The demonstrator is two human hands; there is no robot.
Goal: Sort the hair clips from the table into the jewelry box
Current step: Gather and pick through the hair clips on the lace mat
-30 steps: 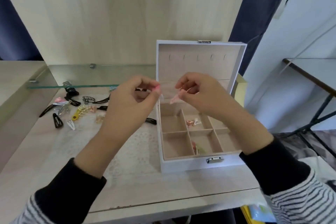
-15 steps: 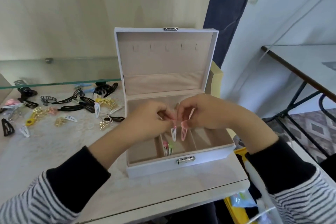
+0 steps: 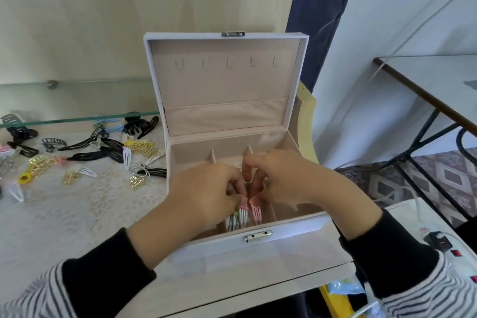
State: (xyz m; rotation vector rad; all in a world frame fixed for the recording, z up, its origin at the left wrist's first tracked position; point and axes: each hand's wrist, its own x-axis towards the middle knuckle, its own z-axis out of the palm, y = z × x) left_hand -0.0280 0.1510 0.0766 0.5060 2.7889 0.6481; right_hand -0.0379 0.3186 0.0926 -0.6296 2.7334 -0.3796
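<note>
The white jewelry box point(image 3: 286, 236) stands open on the table, lid upright, beige compartments inside. Both hands are down in its front middle compartment. My left hand point(image 3: 206, 196) pinches a white-and-pink snap clip point(image 3: 243, 212) by its top. My right hand point(image 3: 286, 178) pinches a pink snap clip point(image 3: 256, 210) right beside it. Both clips hang points down, low in the compartment. Another pale clip with a green bit point(image 3: 231, 222) lies in there, partly hidden by my left hand. A pile of loose hair clips point(image 3: 103, 152), black, gold, white and blue, lies on the table left of the box.
A glass shelf edge point(image 3: 77, 119) runs behind the clip pile. A lace mat point(image 3: 90, 201) covers the table on the left. The table's front edge point(image 3: 258, 292) is close below the box. A dark-framed side table point(image 3: 426, 90) and a power strip point(image 3: 444, 242) sit to the right.
Both hands came down from in front of the lid into the front middle compartment, each carrying its clip. The view has shifted, so the box sits more centred and closer.
</note>
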